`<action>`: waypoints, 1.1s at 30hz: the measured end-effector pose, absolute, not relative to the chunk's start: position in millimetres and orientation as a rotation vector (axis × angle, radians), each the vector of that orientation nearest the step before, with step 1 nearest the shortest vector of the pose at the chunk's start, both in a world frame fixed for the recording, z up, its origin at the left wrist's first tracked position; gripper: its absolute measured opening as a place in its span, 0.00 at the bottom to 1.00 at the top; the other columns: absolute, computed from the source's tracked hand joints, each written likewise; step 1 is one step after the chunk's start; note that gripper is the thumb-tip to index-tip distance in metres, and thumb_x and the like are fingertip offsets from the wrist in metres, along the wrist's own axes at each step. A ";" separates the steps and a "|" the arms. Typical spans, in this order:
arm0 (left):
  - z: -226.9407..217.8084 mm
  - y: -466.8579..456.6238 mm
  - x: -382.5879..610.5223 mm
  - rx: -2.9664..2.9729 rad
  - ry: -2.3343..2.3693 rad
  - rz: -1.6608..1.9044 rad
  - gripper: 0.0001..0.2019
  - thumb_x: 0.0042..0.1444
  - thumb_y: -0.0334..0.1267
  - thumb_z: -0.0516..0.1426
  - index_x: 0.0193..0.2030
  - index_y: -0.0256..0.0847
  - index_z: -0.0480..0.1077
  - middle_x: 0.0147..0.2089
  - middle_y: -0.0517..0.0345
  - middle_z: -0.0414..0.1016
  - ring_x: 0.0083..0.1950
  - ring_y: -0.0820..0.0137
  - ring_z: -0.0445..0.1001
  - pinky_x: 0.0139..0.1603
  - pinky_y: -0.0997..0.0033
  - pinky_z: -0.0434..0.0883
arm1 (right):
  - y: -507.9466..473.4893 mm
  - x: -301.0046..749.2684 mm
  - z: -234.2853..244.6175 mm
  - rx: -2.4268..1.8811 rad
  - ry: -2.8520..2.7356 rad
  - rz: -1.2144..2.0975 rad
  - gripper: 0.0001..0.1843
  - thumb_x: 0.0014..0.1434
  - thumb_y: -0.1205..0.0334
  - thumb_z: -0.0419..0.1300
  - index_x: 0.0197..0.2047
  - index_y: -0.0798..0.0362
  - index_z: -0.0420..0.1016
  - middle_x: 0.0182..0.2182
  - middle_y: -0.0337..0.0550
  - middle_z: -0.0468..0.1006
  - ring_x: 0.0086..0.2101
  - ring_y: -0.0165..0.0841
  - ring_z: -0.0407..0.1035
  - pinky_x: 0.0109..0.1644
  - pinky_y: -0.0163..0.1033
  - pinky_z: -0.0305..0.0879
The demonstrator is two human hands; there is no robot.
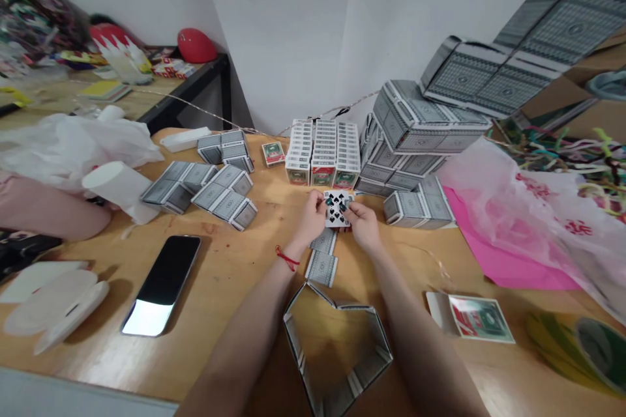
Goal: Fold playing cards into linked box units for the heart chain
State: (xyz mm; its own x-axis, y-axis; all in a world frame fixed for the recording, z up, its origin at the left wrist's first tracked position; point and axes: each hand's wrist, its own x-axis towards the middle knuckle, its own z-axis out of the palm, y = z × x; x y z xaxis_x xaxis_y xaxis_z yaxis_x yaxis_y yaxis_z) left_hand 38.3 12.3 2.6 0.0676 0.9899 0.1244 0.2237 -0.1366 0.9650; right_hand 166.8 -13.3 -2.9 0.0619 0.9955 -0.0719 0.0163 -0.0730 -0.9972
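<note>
A playing card (337,214), the ten of spades, is held upright with its face toward me. My left hand (313,212) pinches its left edge, and my right hand (360,218) grips the right edge. Just below, patterned-back cards (321,267) lie on the wooden table, partly hidden by the held card. Nearer to me, between my forearms, stands a heart-shaped ring (379,332) made of folded cards. Behind my hands are rows of boxed card decks (323,150). A red bracelet is on my left wrist.
Card-built blocks stand left (222,195) and right (420,205), with a tall leaning stack (430,117) behind. A phone (163,283) lies at left. An open card box (479,318), tape roll (580,345) and plastic bag (533,202) sit at right.
</note>
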 end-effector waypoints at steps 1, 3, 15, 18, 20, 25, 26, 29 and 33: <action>2.5 10.8 40.1 1.549 1.305 1.154 0.05 0.53 0.26 0.47 0.30 0.39 0.56 0.26 0.64 0.58 0.28 0.76 0.59 0.30 0.76 0.58 | -13.4 166.5 -2.9 -1.310 -1.154 1.202 0.10 0.47 0.57 0.56 0.20 0.52 0.63 0.13 0.33 0.65 0.14 0.27 0.60 0.17 0.32 0.54; 2.7 8.4 42.7 1.629 1.379 1.153 0.04 0.55 0.28 0.46 0.31 0.40 0.56 0.26 0.63 0.57 0.27 0.75 0.59 0.29 0.75 0.57 | -13.7 165.9 -3.1 -1.327 -1.170 1.191 0.10 0.48 0.57 0.55 0.21 0.52 0.63 0.13 0.33 0.65 0.14 0.28 0.61 0.17 0.32 0.54; 0.4 7.3 39.9 1.843 1.519 1.033 0.10 0.61 0.38 0.41 0.31 0.41 0.56 0.23 0.62 0.60 0.23 0.73 0.59 0.24 0.73 0.52 | -16.0 165.4 -6.8 -1.314 -1.184 1.188 0.12 0.48 0.53 0.56 0.21 0.52 0.62 0.15 0.33 0.64 0.16 0.27 0.60 0.18 0.33 0.56; 2.2 6.5 40.8 1.863 1.496 1.033 0.11 0.61 0.39 0.40 0.30 0.41 0.57 0.23 0.61 0.60 0.23 0.74 0.59 0.25 0.73 0.53 | -17.1 166.0 -4.2 -1.311 -1.146 1.146 0.15 0.47 0.52 0.56 0.19 0.52 0.60 0.14 0.32 0.60 0.16 0.26 0.56 0.18 0.33 0.54; 3.6 5.9 41.8 1.870 1.491 1.029 0.12 0.61 0.39 0.40 0.29 0.40 0.57 0.22 0.62 0.60 0.23 0.74 0.59 0.25 0.73 0.53 | -17.8 167.1 -2.6 -1.329 -1.169 1.070 0.18 0.48 0.51 0.56 0.16 0.52 0.57 0.13 0.32 0.57 0.16 0.25 0.53 0.18 0.32 0.50; 4.4 6.4 43.3 1.836 1.484 1.019 0.15 0.60 0.40 0.41 0.25 0.40 0.58 0.20 0.61 0.61 0.22 0.74 0.60 0.24 0.74 0.53 | -18.3 169.8 -2.8 -1.367 -1.219 0.965 0.21 0.49 0.51 0.54 0.14 0.52 0.52 0.13 0.32 0.50 0.17 0.24 0.46 0.20 0.33 0.42; 4.4 6.8 43.3 1.825 1.482 1.018 0.16 0.60 0.41 0.42 0.24 0.39 0.59 0.20 0.61 0.61 0.23 0.74 0.60 0.24 0.74 0.53 | -18.2 169.9 -3.4 -1.366 -1.216 0.962 0.21 0.49 0.51 0.55 0.14 0.52 0.51 0.13 0.32 0.49 0.18 0.24 0.45 0.21 0.33 0.42; 4.7 8.0 42.7 1.789 1.469 1.026 0.18 0.59 0.42 0.43 0.21 0.39 0.60 0.18 0.60 0.61 0.22 0.74 0.60 0.24 0.73 0.53 | -17.5 168.9 -4.7 -1.369 -1.203 0.965 0.21 0.49 0.51 0.55 0.15 0.52 0.50 0.14 0.32 0.48 0.19 0.24 0.44 0.21 0.33 0.41; 5.4 7.5 42.7 1.720 1.436 1.084 0.19 0.58 0.44 0.45 0.19 0.38 0.59 0.17 0.62 0.59 0.22 0.76 0.58 0.22 0.74 0.51 | -15.8 166.7 -3.7 -1.362 -1.163 0.964 0.20 0.48 0.50 0.55 0.16 0.53 0.54 0.16 0.33 0.51 0.20 0.25 0.46 0.22 0.32 0.44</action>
